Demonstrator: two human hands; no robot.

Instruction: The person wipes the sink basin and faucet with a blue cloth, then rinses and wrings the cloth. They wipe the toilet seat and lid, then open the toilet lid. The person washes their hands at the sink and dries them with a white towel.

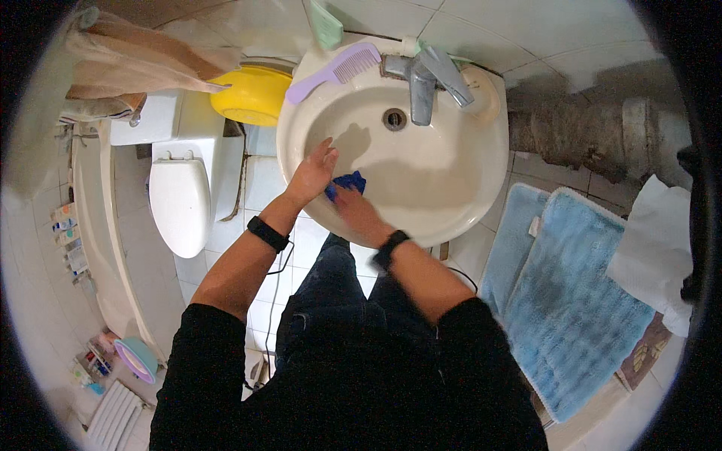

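The right hand [359, 214] presses a blue cloth [347, 184] on the near rim of the sink [451, 203], so wiping looks under way. Its fingers are clamped on the cloth. The left hand [312, 171] rests flat beside it, fingers together. A good next wipe needs firm pushing along the rim.

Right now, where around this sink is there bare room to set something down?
The basin floor between the drain and the right rim is bare. Crowded: the back rim, with purple comb and faucet, and the near left rim, where both hands meet at the blue cloth.
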